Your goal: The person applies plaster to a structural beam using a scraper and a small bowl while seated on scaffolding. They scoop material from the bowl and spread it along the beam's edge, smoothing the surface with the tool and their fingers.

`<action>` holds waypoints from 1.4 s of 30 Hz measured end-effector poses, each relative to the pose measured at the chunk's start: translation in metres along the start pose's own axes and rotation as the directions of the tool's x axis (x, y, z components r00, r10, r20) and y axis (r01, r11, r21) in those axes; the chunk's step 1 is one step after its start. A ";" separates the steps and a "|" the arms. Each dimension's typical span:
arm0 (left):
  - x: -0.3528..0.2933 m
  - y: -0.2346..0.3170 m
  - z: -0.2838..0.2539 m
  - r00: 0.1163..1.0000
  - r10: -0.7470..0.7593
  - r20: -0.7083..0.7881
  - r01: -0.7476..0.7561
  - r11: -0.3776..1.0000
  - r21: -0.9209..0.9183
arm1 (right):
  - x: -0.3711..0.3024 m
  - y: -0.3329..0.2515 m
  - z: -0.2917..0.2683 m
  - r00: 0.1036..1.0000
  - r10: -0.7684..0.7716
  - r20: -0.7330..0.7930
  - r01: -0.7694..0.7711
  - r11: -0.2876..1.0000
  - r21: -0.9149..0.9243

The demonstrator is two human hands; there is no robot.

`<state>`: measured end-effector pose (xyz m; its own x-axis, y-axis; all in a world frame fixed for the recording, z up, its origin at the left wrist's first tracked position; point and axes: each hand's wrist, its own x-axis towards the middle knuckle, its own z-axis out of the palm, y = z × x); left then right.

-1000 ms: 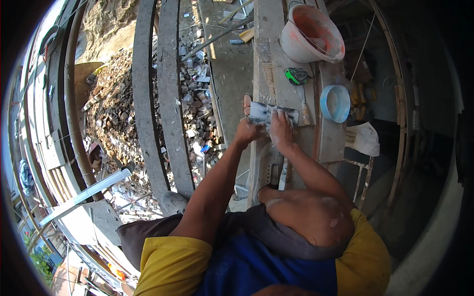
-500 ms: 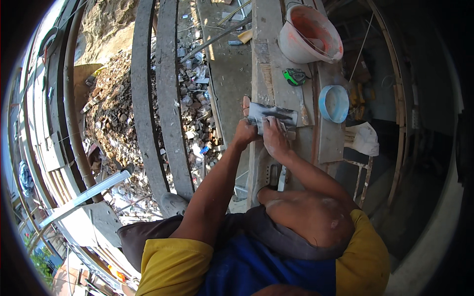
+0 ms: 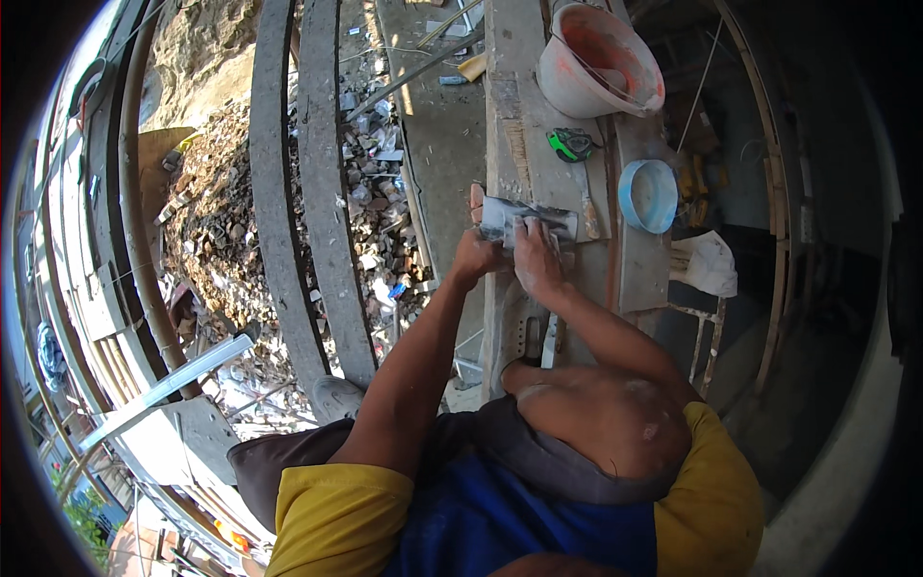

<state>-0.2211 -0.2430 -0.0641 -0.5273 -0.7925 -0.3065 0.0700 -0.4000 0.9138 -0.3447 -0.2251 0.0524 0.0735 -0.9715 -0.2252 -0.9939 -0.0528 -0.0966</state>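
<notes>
A flat rectangular grey plate (image 3: 502,213) with dark, shiny smears lies across the plank in front of me. My left hand (image 3: 478,258) is closed on its near left corner, thumb side hidden. Bent over the near half of the plate, my right hand (image 3: 536,256) presses down with its fingers together; whatever may be under them is hidden. A reddish block (image 3: 477,195) pokes out past the plate's left end. Just right of the plate lies a narrow tool with a worn handle (image 3: 590,223), its kind unclear.
A green and black tape measure (image 3: 571,144) lies beyond the plate. Farther off stands a white bucket (image 3: 577,79) stained red inside. A blue ring-shaped container (image 3: 648,196) is at right, near a white sack (image 3: 710,264). Left of the planks (image 3: 317,192), rubble (image 3: 216,231) lies below.
My right hand has slid slightly outward over the plate, and its fingers look more bent. The sheen on the plate differs. My left hand keeps its hold, and the view has shifted a little.
</notes>
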 end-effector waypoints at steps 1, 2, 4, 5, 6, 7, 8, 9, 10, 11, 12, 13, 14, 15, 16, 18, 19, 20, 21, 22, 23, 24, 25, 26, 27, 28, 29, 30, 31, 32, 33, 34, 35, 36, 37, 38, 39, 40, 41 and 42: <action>0.001 0.006 -0.004 1.000 0.002 -0.008 -0.002 1.000 0.002 | -0.011 -0.012 0.001 0.999 -0.045 -0.004 0.045 0.998 -0.034; 0.001 0.016 -0.001 0.995 -0.096 -0.041 0.096 0.995 -0.008 | -0.010 -0.006 0.001 0.999 -0.047 -0.002 0.047 0.998 -0.037; -0.001 0.028 0.005 0.978 -0.197 -0.073 0.196 0.980 -0.025 | -0.001 0.018 0.004 0.994 0.033 -0.102 -0.029 0.999 0.043; 0.000 0.033 0.009 0.967 -0.248 -0.066 0.238 0.963 -0.130 | 0.012 0.036 0.001 0.985 0.163 -0.062 -0.160 0.986 0.039; 0.001 0.032 0.010 0.953 -0.297 -0.053 0.278 0.933 -0.230 | 0.013 0.041 0.003 0.984 0.168 -0.063 -0.166 0.985 0.038; 0.000 0.031 0.011 0.952 -0.300 -0.062 0.281 0.935 -0.215 | 0.012 0.045 0.006 0.987 0.140 -0.082 -0.136 0.990 0.047; -0.001 0.031 0.009 0.952 -0.300 -0.056 0.282 0.935 -0.213 | 0.012 0.047 0.009 0.989 0.112 -0.101 -0.107 0.993 0.056; -0.005 0.032 0.002 0.951 -0.307 -0.039 0.296 0.939 -0.174 | 0.002 0.031 0.011 0.992 -0.027 -0.120 0.030 0.999 0.016; -0.007 0.033 -0.003 0.949 -0.314 -0.022 0.308 0.942 -0.134 | -0.003 0.022 0.009 0.992 -0.033 -0.118 0.036 0.999 0.019; -0.006 0.031 -0.002 0.949 -0.313 -0.026 0.306 0.942 -0.137 | -0.009 0.020 0.007 0.990 -0.071 -0.123 0.077 0.996 0.045; -0.003 0.029 0.000 0.955 -0.293 -0.041 0.286 0.950 -0.126 | -0.012 0.018 0.004 0.986 -0.108 -0.129 0.118 0.991 0.071; -0.002 0.026 0.001 0.960 -0.273 -0.055 0.266 0.957 -0.114 | -0.002 0.034 0.011 0.985 -0.004 -0.175 0.015 0.998 0.064; -0.001 0.027 0.007 0.960 -0.276 -0.039 0.270 0.956 -0.115 | 0.004 0.047 0.009 0.985 0.009 -0.171 0.001 0.998 0.058; -0.001 0.031 0.009 0.956 -0.292 -0.034 0.279 0.938 -0.204 | 0.010 0.056 0.006 0.971 0.216 -0.101 -0.194 0.961 0.196; -0.002 0.035 0.012 0.951 -0.307 -0.028 0.286 0.913 -0.291 | 0.011 0.061 0.005 0.914 0.405 -0.005 -0.383 0.869 0.314; -0.005 0.033 -0.001 0.952 -0.305 -0.001 0.295 0.922 -0.249 | -0.006 0.038 0.012 0.977 0.188 -0.097 -0.170 0.971 0.166; -0.007 0.032 -0.005 0.952 -0.305 0.026 0.303 0.929 -0.211 | -0.016 0.026 0.015 0.988 0.048 -0.146 -0.029 0.991 0.127; -0.008 0.037 0.000 0.952 -0.306 0.029 0.305 0.928 -0.213 | -0.023 0.022 0.014 0.978 -0.090 -0.186 0.106 0.991 0.080; -0.009 0.041 0.006 0.944 -0.331 0.004 0.317 0.902 -0.294 | -0.021 0.030 0.007 0.994 0.045 -0.098 -0.033 0.992 0.120; -0.009 0.046 0.010 0.934 -0.358 -0.019 0.325 0.869 -0.372 | -0.014 0.042 0.000 0.994 0.047 -0.096 -0.035 0.992 0.118; -0.010 0.050 0.009 0.934 -0.356 -0.018 0.324 0.870 -0.371 | -0.005 0.055 -0.008 0.986 0.156 -0.054 -0.144 0.973 0.183; -0.009 0.051 0.008 0.934 -0.358 -0.010 0.331 0.872 -0.361 | -0.003 0.065 -0.009 0.964 0.267 -0.006 -0.258 0.936 0.239; -0.008 0.052 0.008 0.933 -0.360 -0.003 0.337 0.874 -0.351 | -0.007 0.068 -0.001 0.973 0.232 0.003 -0.228 0.957 0.178; -0.011 0.051 0.003 0.932 -0.362 -0.010 0.336 0.874 -0.351 | -0.013 0.056 0.002 0.974 0.226 0.005 -0.223 0.958 0.182; -0.012 0.051 0.000 0.936 -0.352 0.008 0.333 0.879 -0.343 | -0.023 0.040 0.003 0.992 0.104 -0.065 -0.092 0.982 0.166; -0.013 0.051 -0.003 0.940 -0.341 0.025 0.329 0.883 -0.334 | -0.026 0.029 0.001 0.991 -0.022 -0.133 0.041 0.989 0.142; -0.014 0.054 0.000 0.940 -0.340 0.026 0.329 0.882 -0.337 | -0.026 0.034 0.001 0.990 -0.009 -0.140 0.032 0.986 0.166; -0.014 0.056 0.004 0.942 -0.337 0.011 0.317 0.875 -0.366 | -0.022 0.044 -0.001 0.990 -0.010 -0.140 0.033 0.986 0.165; -0.014 0.058 0.007 0.943 -0.333 -0.003 0.305 0.867 -0.394 | -0.014 0.056 -0.003 0.987 0.131 -0.094 -0.111 0.974 0.195; -0.013 0.059 0.008 0.942 -0.334 0.003 0.309 0.866 -0.393 | -0.010 0.062 -0.004 0.960 0.275 -0.044 -0.260 0.941 0.219; -0.011 0.061 0.009 0.935 -0.356 -0.005 0.326 0.863 -0.387 | -0.008 0.061 0.001 0.964 0.261 -0.049 -0.248 0.951 0.184; -0.010 0.062 0.010 0.926 -0.377 -0.013 0.344 0.858 -0.381 | -0.017 0.056 0.007 0.962 0.268 -0.050 -0.255 0.950 0.182; -0.011 0.059 0.004 0.926 -0.376 -0.023 0.340 0.861 -0.378 | -0.024 0.037 0.011 0.986 0.136 -0.099 -0.118 0.978 0.169; -0.013 0.055 0.001 0.934 -0.357 -0.012 0.331 0.876 -0.351 | -0.031 0.027 0.012 0.990 0.003 -0.144 0.018 0.989 0.146; -0.013 0.052 -0.001 0.941 -0.339 0.000 0.321 0.890 -0.324 | -0.031 0.025 0.011 0.984 -0.045 -0.172 0.065 0.991 0.113; -0.017 0.052 0.002 0.938 -0.345 0.003 0.327 0.887 -0.326 | -0.030 0.031 0.009 0.985 -0.042 -0.166 0.062 0.992 0.114; -0.014 0.055 0.007 0.939 -0.343 -0.008 0.319 0.883 -0.343 | -0.018 0.048 0.003 0.990 0.045 -0.134 -0.027 0.991 0.130; -0.011 0.058 0.010 0.940 -0.340 -0.019 0.311 0.880 -0.359 | -0.006 0.066 -0.002 0.986 0.132 -0.102 -0.117 0.983 0.143; -0.011 0.055 0.009 0.939 -0.343 -0.015 0.315 0.879 -0.359 | -0.003 0.069 -0.006 0.973 0.222 -0.064 -0.210 0.965 0.156; -0.009 0.052 0.006 0.937 -0.348 -0.022 0.323 0.890 -0.322 | -0.008 0.062 -0.002 0.972 0.226 -0.063 -0.214 0.964 0.155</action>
<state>-0.2175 -0.2539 -0.0121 -0.5000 -0.6134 -0.6114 0.1648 -0.7605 0.6281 -0.4067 -0.2210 0.0507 -0.1585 -0.9708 -0.1800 -0.9616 0.1931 -0.1951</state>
